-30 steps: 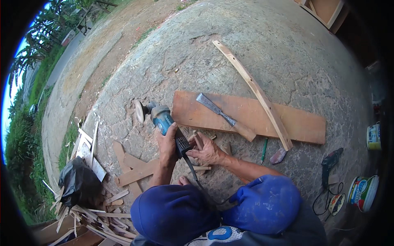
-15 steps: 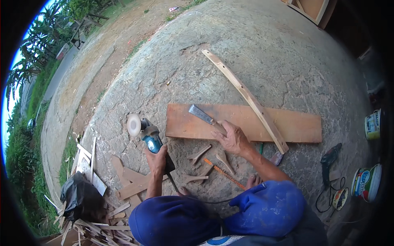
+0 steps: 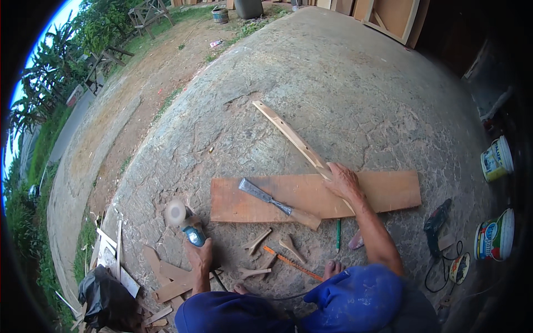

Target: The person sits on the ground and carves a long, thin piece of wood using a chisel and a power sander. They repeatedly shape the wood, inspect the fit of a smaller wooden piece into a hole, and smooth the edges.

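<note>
My left hand (image 3: 200,255) grips a teal angle grinder (image 3: 194,235) with a round disc, low at left-centre. My right hand (image 3: 341,180) is closed around a long, slightly curved wooden strip (image 3: 283,125) with dark spots, which lies diagonally across a wide plank (image 3: 388,188). A broad chisel (image 3: 255,190) with a wooden handle lies on the plank's left part. Just below are small shaped wood pieces (image 3: 294,250), a thin orange tool (image 3: 288,261), a green pencil (image 3: 338,236) and a pinkish block (image 3: 356,241), partly hidden by my arm.
A drill (image 3: 436,222) with a looped cord and two buckets (image 3: 494,161) stand at the right. Scrap wood (image 3: 119,261) and a black bag (image 3: 105,297) lie at lower left. Wooden frames (image 3: 391,19) lean at the top. Dirt and plants (image 3: 41,183) border the concrete at left.
My right hand has left a small piece it held and moved up and right onto the long strip. The view has tilted forward, and the grinder now sits lower in it.
</note>
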A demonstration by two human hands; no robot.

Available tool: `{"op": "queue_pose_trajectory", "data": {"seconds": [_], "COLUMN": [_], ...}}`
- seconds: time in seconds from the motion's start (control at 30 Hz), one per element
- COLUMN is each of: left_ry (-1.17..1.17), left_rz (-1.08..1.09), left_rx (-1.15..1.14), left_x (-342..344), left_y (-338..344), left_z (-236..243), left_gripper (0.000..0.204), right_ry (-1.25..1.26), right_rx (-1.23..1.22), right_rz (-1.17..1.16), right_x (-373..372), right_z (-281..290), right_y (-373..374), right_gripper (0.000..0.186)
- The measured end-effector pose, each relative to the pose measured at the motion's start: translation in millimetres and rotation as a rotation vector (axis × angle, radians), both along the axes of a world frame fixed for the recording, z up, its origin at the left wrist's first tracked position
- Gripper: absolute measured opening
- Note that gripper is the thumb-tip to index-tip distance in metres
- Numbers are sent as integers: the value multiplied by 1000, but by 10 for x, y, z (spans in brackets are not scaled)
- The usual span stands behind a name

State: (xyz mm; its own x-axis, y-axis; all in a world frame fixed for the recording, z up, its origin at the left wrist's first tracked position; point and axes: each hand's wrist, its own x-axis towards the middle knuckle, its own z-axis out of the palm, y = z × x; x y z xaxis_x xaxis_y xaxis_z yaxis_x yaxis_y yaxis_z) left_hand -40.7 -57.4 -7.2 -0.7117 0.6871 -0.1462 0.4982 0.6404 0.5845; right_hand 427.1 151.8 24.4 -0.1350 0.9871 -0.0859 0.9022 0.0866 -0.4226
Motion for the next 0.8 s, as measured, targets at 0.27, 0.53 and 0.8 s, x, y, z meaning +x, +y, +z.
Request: {"op": "queue_pose_trajectory", "data": {"seconds": [0.27,0.53,0.8], "left_ry": [-11,-88,375], "left_rz": [-25,-61,86], "left_rx": [-19,103,-44], "left_x": [-24,-113,-120], "left_y": [-6,-81,-311], "left_z": [-4,-261,-288], "left_gripper": [61,66,60], "right_ry": [949,1737,1801], "right_rx": [-293,-418,-438], "right_rz": [-27,-118,-29], "right_x": [213,-125,-199], "right_z": [-68,256,159], "right_y": [106,-46,-249], "right_gripper": [43,35,39]}}
